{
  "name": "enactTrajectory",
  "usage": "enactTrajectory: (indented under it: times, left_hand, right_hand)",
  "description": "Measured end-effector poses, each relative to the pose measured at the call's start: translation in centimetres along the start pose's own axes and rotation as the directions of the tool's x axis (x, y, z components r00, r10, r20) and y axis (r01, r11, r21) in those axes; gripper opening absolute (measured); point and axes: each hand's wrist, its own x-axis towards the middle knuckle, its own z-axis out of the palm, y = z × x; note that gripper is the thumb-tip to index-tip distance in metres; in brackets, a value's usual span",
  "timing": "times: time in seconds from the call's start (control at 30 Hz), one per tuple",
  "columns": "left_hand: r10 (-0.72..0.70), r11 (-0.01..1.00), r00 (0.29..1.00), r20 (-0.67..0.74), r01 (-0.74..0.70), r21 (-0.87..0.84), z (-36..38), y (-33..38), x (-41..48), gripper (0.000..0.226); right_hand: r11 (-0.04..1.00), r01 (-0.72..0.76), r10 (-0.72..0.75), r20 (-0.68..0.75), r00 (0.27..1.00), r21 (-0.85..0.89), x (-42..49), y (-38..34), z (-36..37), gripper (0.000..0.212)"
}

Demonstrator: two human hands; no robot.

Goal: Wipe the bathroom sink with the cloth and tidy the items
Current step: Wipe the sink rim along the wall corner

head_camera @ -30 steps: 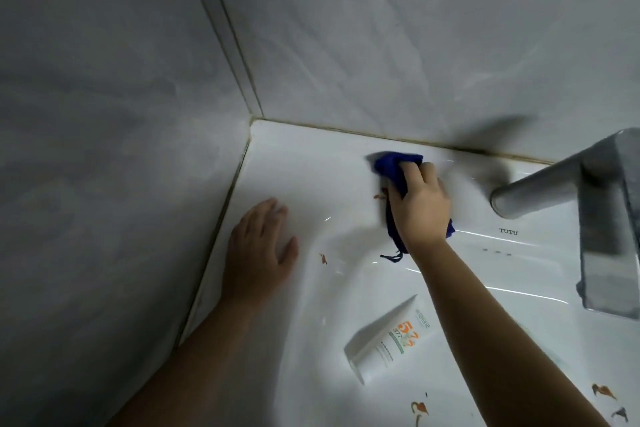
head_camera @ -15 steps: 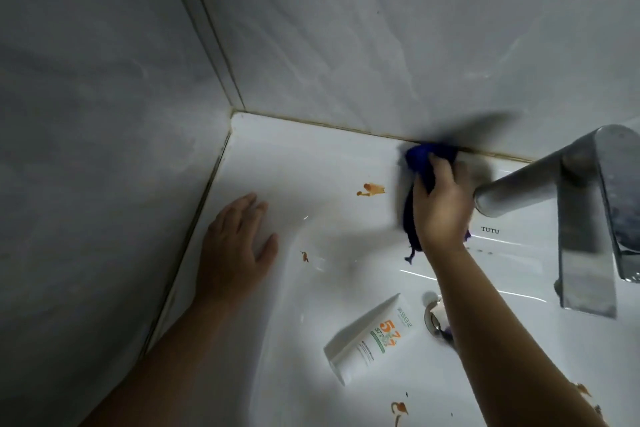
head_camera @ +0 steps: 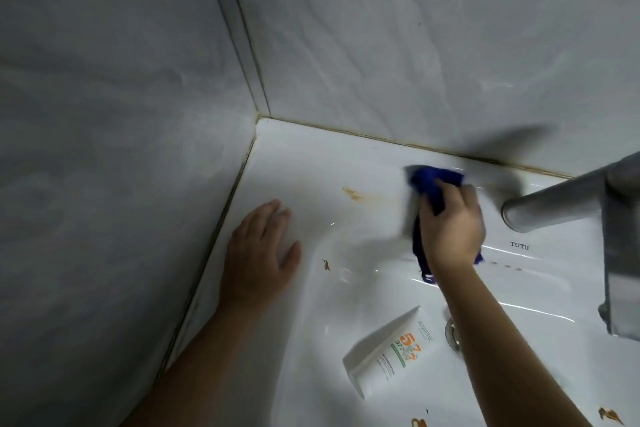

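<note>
While right hand (head_camera: 450,230) fingers (head_camera: 447,191) clutch blurred cloth (head_camera: 427,179), left hand (head_camera: 258,255) fingers (head_camera: 272,217) flat; faucet (head_camera: 561,198) cropped.

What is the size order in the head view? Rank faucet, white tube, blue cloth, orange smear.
1. faucet, though nearest the camera.
2. white tube and blue cloth: unranked, the right hand hides much cloth.
3. orange smear.
</note>
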Motion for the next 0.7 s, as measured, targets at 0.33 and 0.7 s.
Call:
enactTrajectory:
  times: [0.33,0.7]
  left_hand:
    - [-0.002,1.0,1.0,-0.004,0.002,-0.005,-0.1,0.0,0.0,0.05]
    - [0.027,0.999,1.0,-0.013,-0.027,-0.025,0.1,-0.4,0.0,0.049]
  right_hand:
    - [0.901,0.414,-0.433,0.269,0.86,0.129,-1.1,-5.6,3.7,0.03]
    - [0.901,0.426,-0.431,0.048,0.901,0.085,2.6,-7.8,5.6,0.033]
